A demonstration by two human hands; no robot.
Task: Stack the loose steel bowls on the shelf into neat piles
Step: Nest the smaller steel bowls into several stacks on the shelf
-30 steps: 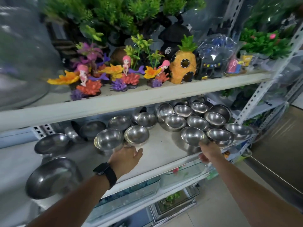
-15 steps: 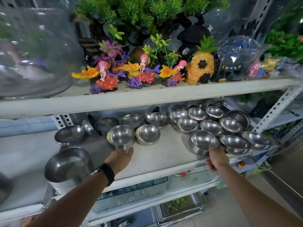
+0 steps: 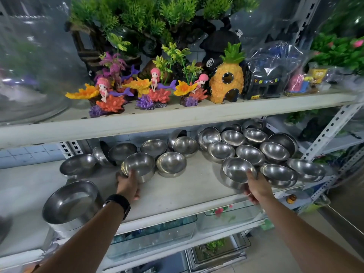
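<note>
- Now the left hand (image 3: 128,186) pinches the left bowl (image 3: 140,166) by its rim, the right hand (image 3: 256,188) the right bowl (image 3: 237,171), both on the shelf (image 3: 177,194).
- Thumbs seemingly hooked inside.
- Lift level; nest squarely.

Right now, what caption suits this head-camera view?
Left hand grips a deep bowl, right hand a tilted bowl, on a shelf of loose steel bowls.
</note>
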